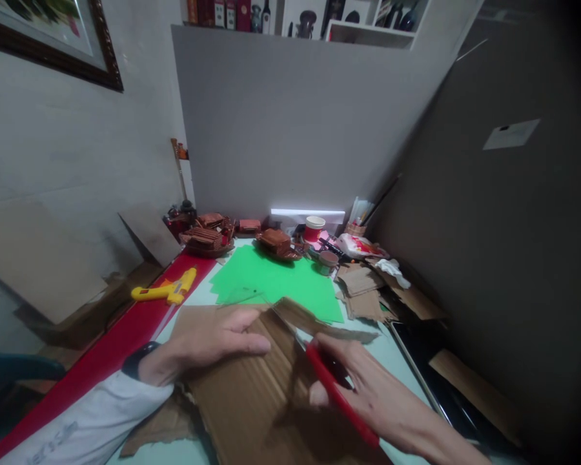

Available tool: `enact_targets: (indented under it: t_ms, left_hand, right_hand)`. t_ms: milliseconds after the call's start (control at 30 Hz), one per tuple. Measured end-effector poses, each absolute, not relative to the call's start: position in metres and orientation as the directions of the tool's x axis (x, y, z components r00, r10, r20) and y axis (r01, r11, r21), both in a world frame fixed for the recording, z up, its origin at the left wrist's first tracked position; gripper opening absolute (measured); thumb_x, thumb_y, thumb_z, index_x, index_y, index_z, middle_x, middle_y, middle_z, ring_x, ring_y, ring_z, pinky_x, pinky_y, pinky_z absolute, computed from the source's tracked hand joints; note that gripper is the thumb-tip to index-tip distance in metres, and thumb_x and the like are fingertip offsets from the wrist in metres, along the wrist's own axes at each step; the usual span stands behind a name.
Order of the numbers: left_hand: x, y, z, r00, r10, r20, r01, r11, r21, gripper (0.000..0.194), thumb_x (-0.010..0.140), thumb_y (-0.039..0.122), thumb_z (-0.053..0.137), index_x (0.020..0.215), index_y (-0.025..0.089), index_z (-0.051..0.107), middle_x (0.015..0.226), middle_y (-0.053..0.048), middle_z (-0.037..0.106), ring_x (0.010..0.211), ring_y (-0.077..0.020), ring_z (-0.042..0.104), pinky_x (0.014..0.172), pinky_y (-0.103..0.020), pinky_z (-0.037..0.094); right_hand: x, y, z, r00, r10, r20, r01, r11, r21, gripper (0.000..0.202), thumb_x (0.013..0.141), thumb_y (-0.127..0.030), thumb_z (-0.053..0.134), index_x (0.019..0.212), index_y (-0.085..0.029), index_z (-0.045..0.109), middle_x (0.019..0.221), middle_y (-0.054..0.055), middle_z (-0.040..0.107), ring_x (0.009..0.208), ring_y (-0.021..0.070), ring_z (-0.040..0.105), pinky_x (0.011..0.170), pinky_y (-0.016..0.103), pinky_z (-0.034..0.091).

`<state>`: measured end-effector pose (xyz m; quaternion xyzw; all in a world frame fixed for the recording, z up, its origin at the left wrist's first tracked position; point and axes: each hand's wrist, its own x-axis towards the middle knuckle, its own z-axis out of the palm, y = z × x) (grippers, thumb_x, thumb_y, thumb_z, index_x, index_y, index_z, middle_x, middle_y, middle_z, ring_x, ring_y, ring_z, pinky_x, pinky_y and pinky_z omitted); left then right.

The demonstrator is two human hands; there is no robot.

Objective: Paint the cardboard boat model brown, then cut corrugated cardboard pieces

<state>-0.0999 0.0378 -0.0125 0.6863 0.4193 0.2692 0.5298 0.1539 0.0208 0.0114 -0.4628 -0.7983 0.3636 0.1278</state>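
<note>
Head view, left hand (213, 342) flat on cardboard (252, 400), right hand (368, 387) gripping red cutter (341, 400)

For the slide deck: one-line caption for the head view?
Left hand presses a corrugated cardboard sheet flat while right hand draws a red-handled knife across it.

hands: 2 | red knife (341, 400): 1 | yellow glue gun (167, 291): 1 | green sheet (275, 281) at 12 o'clock: 1 | white-lidded jar (314, 228): 1

Pale table (392, 352): green sheet (275, 281), corrugated cardboard (252, 394), yellow glue gun (167, 290), cardboard scraps (363, 290).
</note>
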Motion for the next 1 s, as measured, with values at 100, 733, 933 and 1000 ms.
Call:
enact_targets:
  t_ms: [100, 733, 933, 1000]
  left_hand:
    - [-0.101, 0.034, -0.008, 0.466, 0.878, -0.111, 0.318, -0.049, 0.947, 0.049, 0.084, 0.046, 0.067, 0.13, 0.03, 0.064, 0.139, -0.001, 0.061, 0.128, -0.0293, 0.051, 0.11, -0.035, 0.033]
    - [-0.11, 0.073, -0.052, 0.252, 0.961, -0.114, 0.372, 0.012, 0.928, 0.053, 0.075, 0.048, 0.071, 0.118, 0.018, 0.065, 0.119, -0.01, 0.069, 0.114, -0.0308, 0.06, 0.098, -0.039, 0.044]
    - [-0.087, 0.061, -0.045, -0.029, 0.973, 0.229, 0.485, -0.186, 0.855, 0.033, 0.085, 0.052, 0.06, 0.097, 0.022, 0.066, 0.112, -0.01, 0.065, 0.117, -0.0315, 0.053, 0.107, -0.042, 0.035]
    - [-0.071, 0.046, -0.036, 0.026, 0.981, 0.194, 0.337, -0.191, 0.922, 0.033, 0.085, 0.053, 0.062, 0.096, 0.023, 0.069, 0.107, -0.007, 0.069, 0.107, -0.0282, 0.059, 0.097, -0.036, 0.043]
  right_hand:
    - [0.147, 0.026, 0.008, -0.558, 0.824, -0.099, 0.617, 0.333, -0.713, 0.044, 0.086, -0.061, 0.056, 0.072, -0.02, 0.045, 0.071, -0.002, 0.05, 0.068, 0.015, 0.043, 0.061, 0.027, 0.032]
    - [0.147, 0.066, -0.025, -0.422, 0.822, 0.382, 0.613, 0.569, -0.548, 0.027, 0.093, -0.037, 0.052, 0.075, -0.018, 0.052, 0.064, -0.001, 0.049, 0.059, 0.0126, 0.04, 0.059, 0.026, 0.029]
    - [0.141, 0.056, -0.025, -0.454, 0.756, 0.471, 0.559, 0.654, -0.51, 0.006, 0.09, -0.025, 0.052, 0.092, -0.019, 0.052, 0.081, 0.004, 0.058, 0.07, 0.017, 0.051, 0.064, 0.027, 0.039]
    - [0.134, 0.052, -0.029, -0.474, 0.749, 0.463, 0.539, 0.662, -0.52, 0.007, 0.089, -0.021, 0.053, 0.095, -0.018, 0.052, 0.089, 0.008, 0.06, 0.078, 0.02, 0.055, 0.068, 0.03, 0.045]
